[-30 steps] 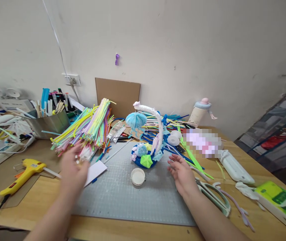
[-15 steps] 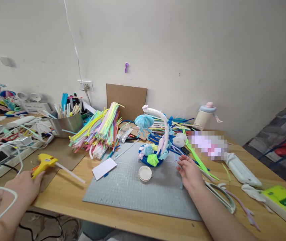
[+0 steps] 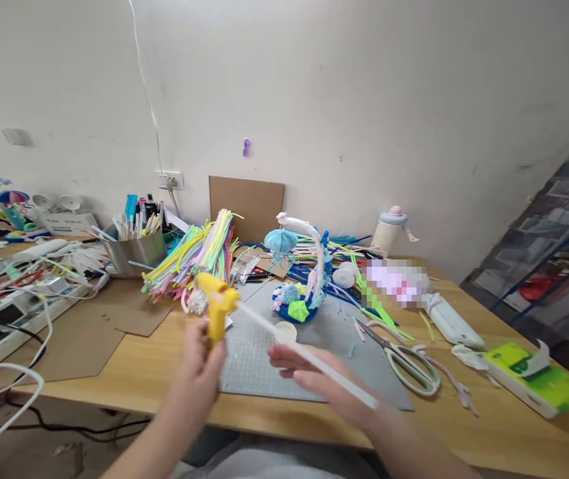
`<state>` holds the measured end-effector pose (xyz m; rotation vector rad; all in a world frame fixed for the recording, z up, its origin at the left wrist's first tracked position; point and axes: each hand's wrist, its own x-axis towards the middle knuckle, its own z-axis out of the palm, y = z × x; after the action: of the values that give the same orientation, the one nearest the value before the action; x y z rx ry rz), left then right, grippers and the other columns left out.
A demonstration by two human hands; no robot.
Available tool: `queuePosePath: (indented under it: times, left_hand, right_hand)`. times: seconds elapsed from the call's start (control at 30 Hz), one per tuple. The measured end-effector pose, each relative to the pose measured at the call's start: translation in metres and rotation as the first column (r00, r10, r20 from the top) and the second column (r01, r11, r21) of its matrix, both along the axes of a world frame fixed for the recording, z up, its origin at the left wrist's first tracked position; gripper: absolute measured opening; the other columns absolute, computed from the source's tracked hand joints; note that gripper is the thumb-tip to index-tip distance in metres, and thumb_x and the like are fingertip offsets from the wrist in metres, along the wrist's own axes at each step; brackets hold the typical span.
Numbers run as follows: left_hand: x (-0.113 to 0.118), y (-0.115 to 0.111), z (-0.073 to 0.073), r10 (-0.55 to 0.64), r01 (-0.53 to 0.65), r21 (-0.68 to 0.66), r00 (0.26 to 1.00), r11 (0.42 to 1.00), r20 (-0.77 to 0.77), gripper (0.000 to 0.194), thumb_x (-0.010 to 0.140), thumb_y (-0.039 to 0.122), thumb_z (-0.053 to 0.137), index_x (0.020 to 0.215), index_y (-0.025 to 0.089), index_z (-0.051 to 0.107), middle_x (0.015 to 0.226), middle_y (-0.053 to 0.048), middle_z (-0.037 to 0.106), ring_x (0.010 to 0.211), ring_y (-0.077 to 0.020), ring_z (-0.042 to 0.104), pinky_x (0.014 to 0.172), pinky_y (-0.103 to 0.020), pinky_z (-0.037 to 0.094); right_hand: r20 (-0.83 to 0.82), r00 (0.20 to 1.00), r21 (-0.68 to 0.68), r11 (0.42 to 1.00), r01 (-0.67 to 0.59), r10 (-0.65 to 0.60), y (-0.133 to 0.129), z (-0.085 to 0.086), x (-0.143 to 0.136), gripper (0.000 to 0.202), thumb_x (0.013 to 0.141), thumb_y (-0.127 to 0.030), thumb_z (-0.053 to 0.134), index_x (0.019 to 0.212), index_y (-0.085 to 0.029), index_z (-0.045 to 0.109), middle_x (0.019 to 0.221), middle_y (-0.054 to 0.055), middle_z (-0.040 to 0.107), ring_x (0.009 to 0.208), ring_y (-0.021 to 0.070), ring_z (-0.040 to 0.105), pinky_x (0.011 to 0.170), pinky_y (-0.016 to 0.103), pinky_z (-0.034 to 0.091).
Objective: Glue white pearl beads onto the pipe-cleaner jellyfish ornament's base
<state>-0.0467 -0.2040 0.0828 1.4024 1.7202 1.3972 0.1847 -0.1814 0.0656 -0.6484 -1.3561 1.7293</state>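
My left hand point(image 3: 202, 359) is wrapped round the handle of a yellow glue gun point(image 3: 219, 307), raised over the mat's left side. A long whitish glue stick point(image 3: 337, 378) juts from the gun toward the lower right. My right hand point(image 3: 317, 376) is blurred beneath that stick, its fingers stretched out near a small round white container point(image 3: 285, 332). Whether the hand touches the stick is unclear. Behind stands a pipe-cleaner piece with a blue base, a white arch point(image 3: 318, 249) and a hanging light-blue jellyfish point(image 3: 280, 243). Everything there rests on the grey cutting mat point(image 3: 259, 378).
Scissors point(image 3: 411, 366) lie at the mat's right edge, beside a green box point(image 3: 534, 379) and a white case point(image 3: 454, 320). Pipe cleaners point(image 3: 199, 256) are heaped behind, near a metal holder point(image 3: 137, 253). Cables and a power strip point(image 3: 5, 329) fill the left side.
My left hand has lifted the glue gun and brought it rightward over the mat. My right hand has moved left and nearer to me, uncovering the scissors. The view has shifted slightly.
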Motion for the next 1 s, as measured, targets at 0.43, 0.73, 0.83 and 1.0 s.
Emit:
queuePosePath:
  times: [0.43, 0.73, 0.83, 1.0]
  left_hand:
    - [0.062, 0.035, -0.006, -0.437, 0.43, -0.158, 0.689, 0.889, -0.579, 0.022, 0.091, 0.028, 0.036, 0.101, 0.022, 0.055, 0.097, -0.006, 0.063, 0.09, -0.0204, 0.06, 0.078, -0.033, 0.045]
    - [0.064, 0.101, -0.021, -0.533, 0.35, -0.402, 0.555, 0.846, -0.638, 0.056, 0.07, 0.048, 0.064, 0.116, 0.02, 0.053, 0.115, -0.012, 0.058, 0.102, -0.0303, 0.058, 0.08, -0.038, 0.045]
    - [0.071, 0.098, -0.03, -0.552, 0.341, -0.435, 0.548, 0.833, -0.629, 0.057, 0.067, 0.049, 0.066, 0.115, 0.021, 0.051, 0.117, -0.011, 0.057, 0.106, -0.0314, 0.056, 0.082, -0.039, 0.045]
    - [0.059, 0.1, -0.035, -0.598, 0.416, -0.431, 0.593, 0.801, -0.539, 0.043, 0.072, 0.038, 0.064, 0.111, 0.026, 0.051, 0.113, -0.007, 0.059, 0.105, -0.0275, 0.056, 0.085, -0.038, 0.044]
  right_hand:
    - [0.045, 0.931, -0.096, 0.926, 0.364, -0.361, 0.004, -0.004, 0.079, 0.023, 0.083, -0.027, 0.065, 0.104, -0.019, 0.063, 0.091, 0.005, 0.073, 0.064, 0.0141, 0.062, 0.062, 0.026, 0.046]
    - [0.448, 0.894, -0.021, 0.999, 0.038, -0.024, 0.05, 0.01, 0.085, 0.02, 0.081, -0.032, 0.061, 0.097, -0.021, 0.066, 0.071, 0.001, 0.063, 0.066, 0.0168, 0.057, 0.06, 0.028, 0.044]
    - [0.306, 0.951, -0.073, 0.996, 0.057, -0.032, 0.055, -0.013, 0.072, 0.022, 0.079, -0.036, 0.064, 0.095, -0.02, 0.067, 0.079, 0.002, 0.064, 0.063, 0.0141, 0.055, 0.059, 0.027, 0.044]
    - [0.162, 0.98, -0.21, 0.966, 0.148, -0.115, 0.056, -0.042, 0.071, 0.024, 0.076, -0.04, 0.068, 0.092, -0.021, 0.068, 0.086, 0.004, 0.068, 0.061, 0.0127, 0.056, 0.057, 0.026, 0.045]
